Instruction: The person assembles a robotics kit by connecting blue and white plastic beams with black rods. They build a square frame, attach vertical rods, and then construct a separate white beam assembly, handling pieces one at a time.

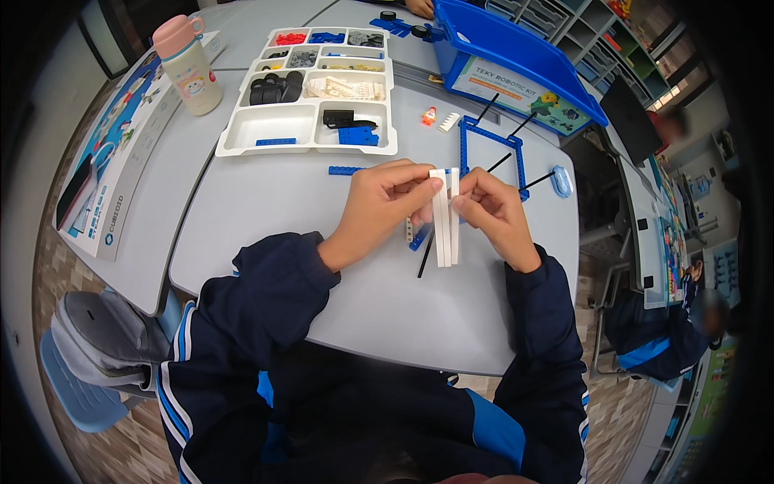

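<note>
Upright between my hands are long white building beams (443,230), side by side, with a bit of blue at their upper end. My left hand (383,208) pinches them near the top with thumb and fingers. From the other side, my right hand (496,216) grips the right-hand beam, its fingers curled. Behind the beams and partly hidden lie a black axle (425,256) and a short blue piece (418,239). Just beyond my right hand is a blue rectangular frame (463,145) with several black axles sticking out of it.
A white sorting tray (228,143) of parts sits ahead, with a blue beam (344,170) nearer me. Far right stands a blue bin (516,64); a small red figure (429,117) is near it. A bottle (189,73) and a box (113,194) are left. Other people are at right.
</note>
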`<state>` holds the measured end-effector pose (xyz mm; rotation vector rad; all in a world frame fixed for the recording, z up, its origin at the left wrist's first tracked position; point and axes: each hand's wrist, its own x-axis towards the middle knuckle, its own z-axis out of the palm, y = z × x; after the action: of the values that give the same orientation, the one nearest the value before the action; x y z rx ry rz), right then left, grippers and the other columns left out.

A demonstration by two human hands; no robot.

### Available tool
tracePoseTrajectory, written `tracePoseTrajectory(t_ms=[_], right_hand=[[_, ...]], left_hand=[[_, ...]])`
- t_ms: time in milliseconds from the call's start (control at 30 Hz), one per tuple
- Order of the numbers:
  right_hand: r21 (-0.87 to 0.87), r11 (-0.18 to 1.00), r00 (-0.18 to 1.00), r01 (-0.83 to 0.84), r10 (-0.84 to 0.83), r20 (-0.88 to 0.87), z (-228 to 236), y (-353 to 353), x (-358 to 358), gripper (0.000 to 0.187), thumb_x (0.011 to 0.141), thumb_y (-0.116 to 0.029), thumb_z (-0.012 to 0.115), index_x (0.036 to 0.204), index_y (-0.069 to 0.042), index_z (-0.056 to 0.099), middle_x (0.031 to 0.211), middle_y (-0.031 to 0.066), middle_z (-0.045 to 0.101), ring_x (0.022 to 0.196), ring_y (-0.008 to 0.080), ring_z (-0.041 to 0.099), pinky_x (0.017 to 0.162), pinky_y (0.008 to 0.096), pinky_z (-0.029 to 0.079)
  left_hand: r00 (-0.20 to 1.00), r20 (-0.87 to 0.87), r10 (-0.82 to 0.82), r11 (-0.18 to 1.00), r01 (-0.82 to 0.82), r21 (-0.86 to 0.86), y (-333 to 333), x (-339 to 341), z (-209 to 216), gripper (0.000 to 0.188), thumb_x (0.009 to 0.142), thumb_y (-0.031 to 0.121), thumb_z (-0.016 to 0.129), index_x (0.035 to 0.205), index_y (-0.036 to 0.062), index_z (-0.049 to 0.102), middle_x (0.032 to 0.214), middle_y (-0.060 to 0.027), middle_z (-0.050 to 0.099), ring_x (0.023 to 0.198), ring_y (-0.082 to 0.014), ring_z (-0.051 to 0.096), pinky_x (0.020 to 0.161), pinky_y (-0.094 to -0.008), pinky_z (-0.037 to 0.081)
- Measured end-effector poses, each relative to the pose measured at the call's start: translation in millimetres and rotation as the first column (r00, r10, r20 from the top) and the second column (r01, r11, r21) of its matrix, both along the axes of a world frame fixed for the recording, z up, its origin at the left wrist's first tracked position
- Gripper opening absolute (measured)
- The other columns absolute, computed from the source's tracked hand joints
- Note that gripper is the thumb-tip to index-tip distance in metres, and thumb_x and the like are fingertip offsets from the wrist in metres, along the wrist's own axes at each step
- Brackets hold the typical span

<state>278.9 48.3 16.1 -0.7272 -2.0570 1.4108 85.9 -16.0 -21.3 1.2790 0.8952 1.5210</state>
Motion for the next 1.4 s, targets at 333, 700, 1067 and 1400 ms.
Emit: tracePoseTrajectory(t_ms=[333,700,1067,1400], right_hand=[[-0.08,0.995,0.998,-0.065,0.066,0.006,1.8,5.2,4.3,0.012,0.095,-0.013,0.062,0.094,-0.001,0.059,0.084,0.0005,0.062,0.077,0.0052,0.056,0.07,0.0219,0.044],[0.445,0.895,0.945,-0.036,-0.114,0.305,-7.6,-10.9,-10.7,0.033,0.093,-0.022,0.065,0.115,0.0,0.055,0.08,0.0223,0.066,0.072,0.0353,0.069,0.062,0.0377,0.051],[0.282,0.955,0.924,-0.087,-0.029,0.381,6.1,-4.9,-5.7,0.03,0.097,-0.021,0.059,0.118,-0.001,0.054,0.076,0.0182,0.064,0.066,0.031,0.065,0.063,0.0358,0.049],[0.259,0.962,0.963,0.087,-0.148,0.227,28.0,12.4,12.7,0.035,0.089,-0.009,0.072,0.121,0.002,0.061,0.09,0.0057,0.068,0.073,0.0086,0.062,0.064,0.0232,0.051]], left_hand=[[0.998,0.015,-0.064,0.997,0.064,-0.043,1.9,0.7,-2.9,0.022,0.098,0.011,0.062,0.114,-0.0042,0.066,0.08,-0.0051,0.064,0.065,-0.0088,0.061,0.058,-0.0221,0.047],[0.972,0.225,0.069,0.998,-0.068,-0.011,7.7,-6.4,-1.5,0.016,0.096,0.012,0.065,0.102,-0.0018,0.058,0.077,-0.0088,0.068,0.067,-0.0107,0.064,0.063,-0.023,0.049],[0.993,0.059,-0.097,0.995,0.099,-0.028,11.2,-9.9,-0.5,0.035,0.098,0.023,0.064,0.123,-0.0014,0.058,0.107,-0.0064,0.065,0.096,-0.0119,0.062,0.09,-0.0277,0.049],[0.987,0.16,0.003,1.0,-0.003,0.002,14.1,-11.0,-2.7,0.032,0.093,0.014,0.069,0.119,0.0007,0.056,0.11,-0.0092,0.064,0.103,-0.0156,0.064,0.094,-0.0303,0.049]])
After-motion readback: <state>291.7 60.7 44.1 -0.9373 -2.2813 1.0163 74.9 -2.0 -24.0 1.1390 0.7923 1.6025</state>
